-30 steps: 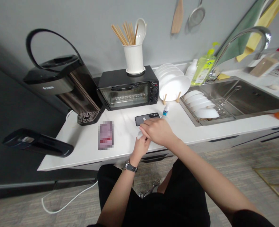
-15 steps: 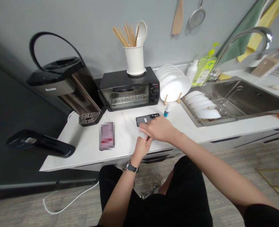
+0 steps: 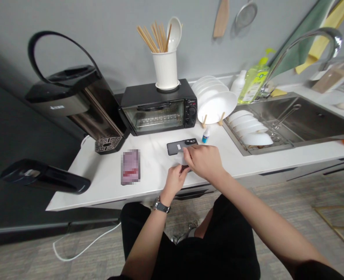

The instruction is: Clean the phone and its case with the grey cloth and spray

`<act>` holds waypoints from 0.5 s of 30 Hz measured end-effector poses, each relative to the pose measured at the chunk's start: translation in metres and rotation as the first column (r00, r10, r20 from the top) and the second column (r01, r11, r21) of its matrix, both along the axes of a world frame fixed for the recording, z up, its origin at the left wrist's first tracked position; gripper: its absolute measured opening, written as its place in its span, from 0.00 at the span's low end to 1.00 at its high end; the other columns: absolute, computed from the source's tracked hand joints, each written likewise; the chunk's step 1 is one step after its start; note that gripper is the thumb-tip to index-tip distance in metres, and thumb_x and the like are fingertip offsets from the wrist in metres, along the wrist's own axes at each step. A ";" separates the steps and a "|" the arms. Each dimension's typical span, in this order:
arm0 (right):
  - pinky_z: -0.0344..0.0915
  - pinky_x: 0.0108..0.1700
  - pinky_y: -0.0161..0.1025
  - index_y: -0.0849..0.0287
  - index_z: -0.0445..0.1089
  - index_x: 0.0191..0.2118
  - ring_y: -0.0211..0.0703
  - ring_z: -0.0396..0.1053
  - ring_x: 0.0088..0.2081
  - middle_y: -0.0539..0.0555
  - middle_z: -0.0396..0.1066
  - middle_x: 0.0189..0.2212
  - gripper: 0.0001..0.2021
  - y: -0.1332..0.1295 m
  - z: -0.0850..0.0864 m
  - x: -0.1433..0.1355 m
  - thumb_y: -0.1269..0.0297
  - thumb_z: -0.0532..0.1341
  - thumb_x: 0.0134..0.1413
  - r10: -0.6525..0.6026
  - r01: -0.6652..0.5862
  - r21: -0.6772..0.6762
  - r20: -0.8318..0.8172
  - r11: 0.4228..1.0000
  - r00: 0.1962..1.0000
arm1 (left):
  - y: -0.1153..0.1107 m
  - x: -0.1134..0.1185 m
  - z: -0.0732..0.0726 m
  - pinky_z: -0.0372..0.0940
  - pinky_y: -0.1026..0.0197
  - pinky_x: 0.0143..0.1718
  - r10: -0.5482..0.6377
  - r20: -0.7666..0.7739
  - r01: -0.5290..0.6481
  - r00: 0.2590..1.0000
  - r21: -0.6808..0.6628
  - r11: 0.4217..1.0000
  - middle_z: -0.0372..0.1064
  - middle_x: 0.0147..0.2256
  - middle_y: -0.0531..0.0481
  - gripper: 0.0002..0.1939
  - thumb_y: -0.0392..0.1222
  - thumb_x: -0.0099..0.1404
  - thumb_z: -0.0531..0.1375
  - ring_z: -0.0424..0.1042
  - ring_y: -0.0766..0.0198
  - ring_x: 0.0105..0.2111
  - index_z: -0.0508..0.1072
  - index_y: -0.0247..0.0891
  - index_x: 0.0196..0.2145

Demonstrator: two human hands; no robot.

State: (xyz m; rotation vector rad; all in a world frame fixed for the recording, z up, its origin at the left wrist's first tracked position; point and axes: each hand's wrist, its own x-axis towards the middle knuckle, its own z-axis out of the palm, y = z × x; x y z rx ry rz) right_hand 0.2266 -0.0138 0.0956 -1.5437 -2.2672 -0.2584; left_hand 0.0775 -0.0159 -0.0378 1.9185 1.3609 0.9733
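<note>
My left hand, with a watch on its wrist, is closed at the counter's front edge. Its thumb and fingers pinch a small dark thing, mostly covered, that I cannot make out. Just above and to the right, my right hand is closed, fingers curled toward the left hand. Something pale shows by its fingertips, too hidden to name. Behind the hands a dark phone lies camera side up, partly covered by the right hand. A small white bottle with a blue label stands beyond it. A blurred-out pinkish phone-sized object lies to the left.
A black toaster oven carries a white utensil holder. Left of it stand a tall dark dispenser and a black cylinder-like object. Racked plates, a sink with bowls and a soap bottle are right.
My right hand has shifted slightly right, away from the left hand's fingertips. The pale thing between them shows less. My left hand stays nearly in place, and the view has tilted slightly.
</note>
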 end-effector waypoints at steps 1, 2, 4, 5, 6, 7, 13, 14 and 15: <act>0.45 0.31 0.44 0.61 0.75 0.32 0.43 0.67 0.28 0.56 0.76 0.28 0.23 0.001 0.003 -0.004 0.58 0.50 0.76 0.074 -0.074 -0.009 0.049 0.997 0.996 | 0.001 0.000 0.000 0.58 0.63 0.29 0.005 -0.011 -0.005 1.000 -0.002 1.000 0.73 0.24 0.49 0.14 0.38 0.71 0.60 0.69 0.63 0.25 0.71 0.38 0.25; 0.46 0.32 0.43 0.61 0.75 0.33 0.44 0.68 0.30 0.56 0.76 0.29 0.22 0.002 0.003 -0.006 0.58 0.52 0.76 0.179 -0.180 0.005 0.097 0.984 0.979 | 0.001 -0.001 0.000 0.58 0.62 0.29 0.010 -0.022 -0.010 1.000 -0.003 1.000 0.71 0.22 0.50 0.15 0.36 0.69 0.59 0.68 0.62 0.24 0.70 0.38 0.23; 0.49 0.34 0.44 0.59 0.75 0.34 0.44 0.69 0.34 0.55 0.76 0.32 0.19 0.008 -0.006 -0.007 0.61 0.53 0.76 0.396 -0.419 0.105 0.186 0.902 0.899 | 0.002 -0.001 0.000 0.56 0.61 0.29 0.019 -0.039 -0.019 0.999 0.003 1.000 0.69 0.21 0.49 0.16 0.32 0.67 0.59 0.67 0.62 0.25 0.67 0.38 0.21; 0.50 0.36 0.44 0.59 0.75 0.35 0.44 0.68 0.35 0.54 0.77 0.33 0.18 0.011 -0.014 -0.005 0.63 0.53 0.76 0.462 -0.501 0.182 0.221 0.846 0.859 | 0.002 -0.001 0.001 0.56 0.61 0.29 0.021 -0.044 -0.021 0.999 0.006 1.000 0.68 0.20 0.49 0.17 0.32 0.66 0.59 0.67 0.62 0.25 0.67 0.38 0.20; 0.50 0.37 0.44 0.58 0.75 0.36 0.44 0.68 0.36 0.53 0.77 0.34 0.17 0.013 -0.022 -0.002 0.65 0.52 0.76 0.487 -0.539 0.265 0.239 0.799 0.840 | 0.001 -0.001 0.002 0.56 0.61 0.29 0.021 -0.046 -0.021 0.999 0.009 1.000 0.67 0.20 0.50 0.17 0.32 0.66 0.59 0.66 0.62 0.24 0.67 0.38 0.20; 0.50 0.37 0.44 0.57 0.75 0.37 0.44 0.67 0.35 0.52 0.77 0.33 0.17 0.015 -0.029 0.000 0.67 0.52 0.76 0.478 -0.530 0.344 0.230 0.775 0.848 | 0.001 -0.001 0.003 0.55 0.61 0.28 0.018 -0.048 -0.017 0.999 0.011 1.000 0.67 0.19 0.50 0.17 0.33 0.67 0.59 0.65 0.63 0.24 0.66 0.38 0.19; 0.48 0.33 0.44 0.60 0.74 0.30 0.45 0.65 0.28 0.57 0.73 0.25 0.21 0.005 -0.018 -0.010 0.58 0.53 0.74 0.051 -0.035 0.216 -0.071 0.976 0.996 | 0.001 0.000 0.004 0.51 0.62 0.26 -0.012 -0.039 0.013 0.999 0.018 1.000 0.64 0.19 0.54 0.17 0.36 0.69 0.58 0.61 0.66 0.21 0.67 0.38 0.21; 0.47 0.31 0.44 0.60 0.74 0.28 0.45 0.66 0.28 0.57 0.73 0.24 0.22 0.003 -0.011 -0.014 0.58 0.54 0.73 -0.013 0.021 0.144 -0.055 0.989 0.998 | 0.001 -0.001 0.004 0.51 0.62 0.26 -0.013 -0.038 0.014 0.999 0.020 1.000 0.64 0.19 0.54 0.17 0.35 0.69 0.58 0.61 0.66 0.21 0.67 0.38 0.21; 0.46 0.31 0.44 0.60 0.74 0.27 0.46 0.66 0.27 0.58 0.74 0.24 0.21 0.002 -0.005 -0.016 0.59 0.55 0.72 -0.032 0.034 0.094 -0.022 0.995 0.999 | 0.001 -0.001 0.003 0.51 0.62 0.26 -0.013 -0.038 0.014 0.999 0.024 1.000 0.64 0.19 0.54 0.16 0.34 0.68 0.58 0.61 0.66 0.21 0.67 0.38 0.21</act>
